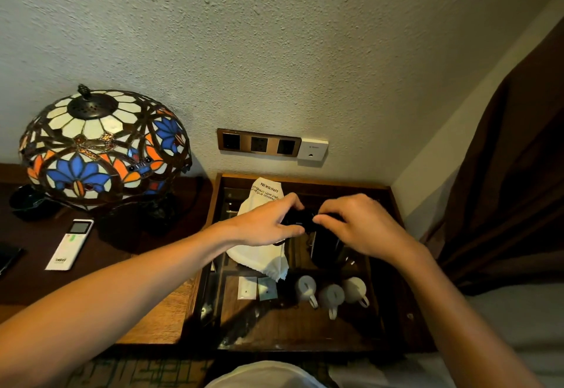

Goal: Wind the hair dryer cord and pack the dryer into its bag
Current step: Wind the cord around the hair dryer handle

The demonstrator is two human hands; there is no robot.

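The small black hair dryer (300, 219) sits between my 2 hands, just above the wooden tray (393, 235), and both hands reach it equally. My left hand (268, 224) curls thumb and fingers around its left end; my right hand (360, 225) pinches the dark bit at its right end, which I take to be the black cord (316, 215), though it is too dark to separate from the body. As far as I can judge, the dryer's long axis runs across from one hand to the other.

The white cloth bag (259, 253) lies directly under my left hand and spreads toward me, its frayed end nearest me. So packing will probably mean lowering the dryer down and to the left. I cannot tell which end is the bag's mouth. Black print on the bag reads "UNISKIN", upside down from where I stand, with smaller lines below it only partly legible.

Beyond my left hand, the white remote control (69, 244) carries a small logo too blurred to read. The white wall plate (312, 148) past my fingers bears tiny unreadable lettering.
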